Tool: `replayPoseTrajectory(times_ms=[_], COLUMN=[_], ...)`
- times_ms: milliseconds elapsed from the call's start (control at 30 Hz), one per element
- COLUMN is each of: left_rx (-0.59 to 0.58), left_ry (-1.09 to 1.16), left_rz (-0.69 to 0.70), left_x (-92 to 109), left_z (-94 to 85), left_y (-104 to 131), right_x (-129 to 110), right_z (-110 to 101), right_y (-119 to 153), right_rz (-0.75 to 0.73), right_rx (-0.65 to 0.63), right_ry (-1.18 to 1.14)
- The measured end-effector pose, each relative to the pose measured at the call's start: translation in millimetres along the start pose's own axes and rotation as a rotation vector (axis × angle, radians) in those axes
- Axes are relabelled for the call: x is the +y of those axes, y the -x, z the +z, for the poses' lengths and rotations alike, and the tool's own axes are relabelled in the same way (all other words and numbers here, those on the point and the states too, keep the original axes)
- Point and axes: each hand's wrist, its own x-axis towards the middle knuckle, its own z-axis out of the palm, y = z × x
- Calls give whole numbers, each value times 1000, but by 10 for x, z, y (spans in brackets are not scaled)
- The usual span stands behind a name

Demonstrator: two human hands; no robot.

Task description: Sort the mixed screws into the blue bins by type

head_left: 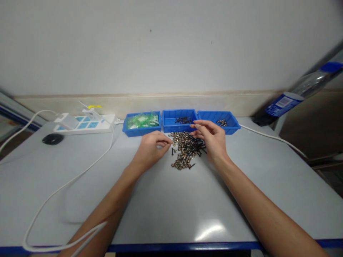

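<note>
A pile of brass-coloured and black screws lies on the grey table. At its left edge is my left hand, fingers pinched together; what they hold, if anything, is too small to tell. My right hand hovers over the pile's right side, near the front of the middle bin, thumb and forefinger close together on something I cannot make out. Behind the pile, the middle blue bin has dark screws in it. The right blue bin holds a few brass-coloured pieces. Green plastic packets fill the left blue bin.
A white power strip with plugs stands at the back left, beside a black mouse. A white cable loops over the left side and my left forearm. At the back right leans a dark-drink bottle.
</note>
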Motion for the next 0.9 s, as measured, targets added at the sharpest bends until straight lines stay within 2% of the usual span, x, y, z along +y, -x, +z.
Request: replayPoseTrajectory(times_ms=[200,367,600,900], left_rx=[132,185,144,87], left_ry=[404,525,583,542], left_rz=[-365,-433,-452,-411], left_x=[101,181,209,201], left_z=[37,49,65,51], left_y=[-31,-42,-26,-42], right_x=[0,-18,-20,31], right_z=[34,52,53,26], right_y=[67,127,129,104], right_rz=[-20,56,169,272], right_rx=[-293,-506,-516,-534], right_ry=[116,87,-37,-152])
